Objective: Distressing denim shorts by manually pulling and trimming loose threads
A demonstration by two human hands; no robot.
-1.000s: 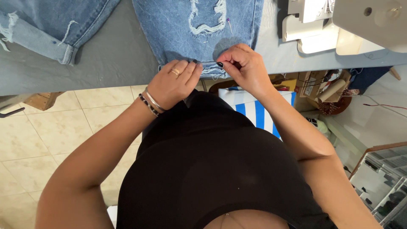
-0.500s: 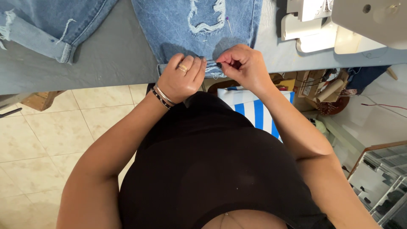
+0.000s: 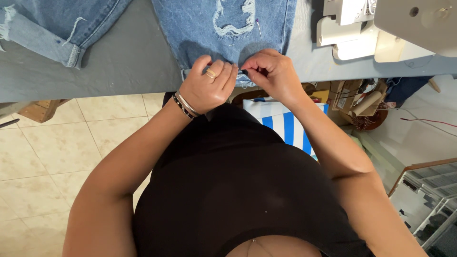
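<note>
Denim jeans leg lies flat on the grey worktop, its hem at the near edge. The left hand presses curled fingers on the hem, while the right hand just beside it pinches the hem between thumb and fingertips. A white sewing machine stands at the worktop's right.

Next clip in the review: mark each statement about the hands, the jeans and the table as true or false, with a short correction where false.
1. Both hands grip the hem of the ripped jeans leg at the table's near edge. True.
2. The left hand is bare of jewellery. False: it wears a ring and wrist bracelets.
3. A pin is stuck in the denim above the right hand. True.
4. The table is bright red. False: it is grey.
5. A white sewing machine stands at the right. True.
</note>
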